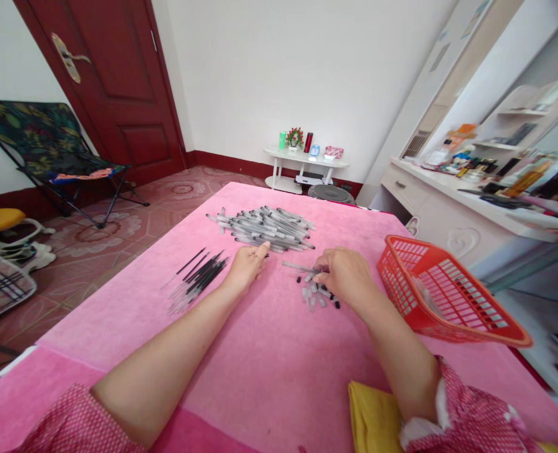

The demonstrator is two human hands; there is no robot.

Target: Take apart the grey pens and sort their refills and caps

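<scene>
My left hand [246, 269] is closed, thumb on top, at the near edge of a heap of clear-barrelled pens [269, 225] with dark ends. A small dark tip shows by its fingers, but what they grip is hidden. My right hand [345, 272] pinches one end of a translucent pen barrel [297, 267], which points left. Beneath and beside those fingers lie loose pen caps [312, 294] and small black plugs [338, 304]. Left of my left hand, black ink refills [206, 275] lie in a slanted bunch, a few slightly apart.
A red plastic basket [448, 314] with something pale inside stands on the table's right side. Folded yellow cloth [375, 415] lies under my right forearm. Pink cloth [269, 365] covers the table. A cluttered dresser [472, 195] stands beyond the basket; a folding chair [47, 151] is at left.
</scene>
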